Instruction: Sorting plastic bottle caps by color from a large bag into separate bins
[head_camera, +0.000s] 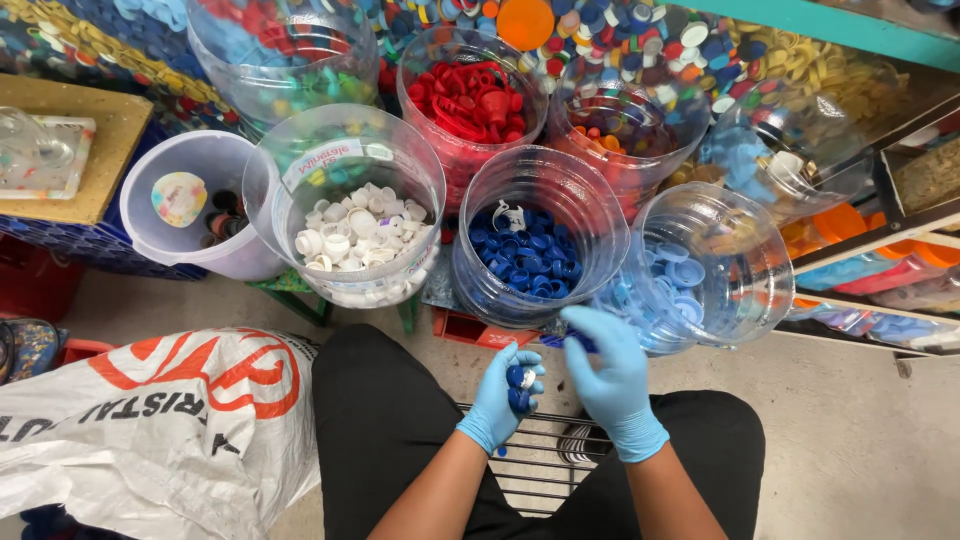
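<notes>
The left hand (497, 398), in a blue glove, lies palm up just above the lap, its fingers curled into a shallow cup around a few dark blue bottle caps (517, 385), which sit in the palm and would spill if the hand flattened. The right hand (612, 385), gloved the same, hovers just beside it with fingertips drawn together, apparently pinching another dark cap (580, 342) near the thumb, though the glove's colour makes that hard to confirm. Both hands sit directly below the clear tub of dark blue caps (530, 262), so matching caps are within short reach of it. The tubs stand open-mouthed and tilted toward the person, one colour to each: a tub of white caps (360, 240) to the left, a tub of red caps (470, 100) behind, a tub of light blue caps (690, 275) to the right lying more on its side, and a tub of mixed caps (620, 125) behind that. A white bucket (190, 200) at far left holds only a few dark items. A printed white sack (150, 420) rests against the left knee, and a wire rack (540, 460) shows between the legs.
</notes>
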